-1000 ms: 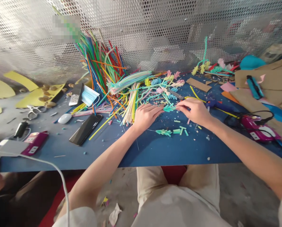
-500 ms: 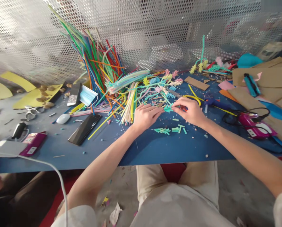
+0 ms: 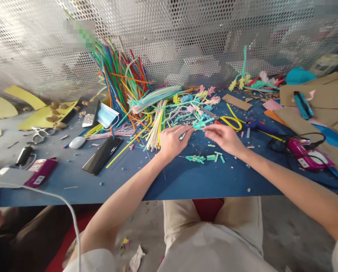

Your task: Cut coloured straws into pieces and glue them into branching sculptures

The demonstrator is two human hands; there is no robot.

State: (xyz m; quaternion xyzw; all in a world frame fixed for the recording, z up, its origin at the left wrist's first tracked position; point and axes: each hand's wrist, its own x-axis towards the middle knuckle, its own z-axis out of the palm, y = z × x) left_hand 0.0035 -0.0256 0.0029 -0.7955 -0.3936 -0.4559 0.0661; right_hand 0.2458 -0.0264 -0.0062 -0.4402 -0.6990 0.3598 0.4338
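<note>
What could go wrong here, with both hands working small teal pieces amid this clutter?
1. The cut teal pieces lie loose near the table edge; a sweep of the right hand or left hand could knock them off.
2. The black cable loops by the right forearm, so a snag might drag the pink glue gun.
3. The phone lies close to the left elbow's path.

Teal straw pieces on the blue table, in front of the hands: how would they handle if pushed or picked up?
The teal straw pieces look short, thin and hollow, so probably very light and apt to scatter under a push. Being round, they may roll on the flat blue table. Small size likely calls for a fingertip pinch by the right hand.
</note>
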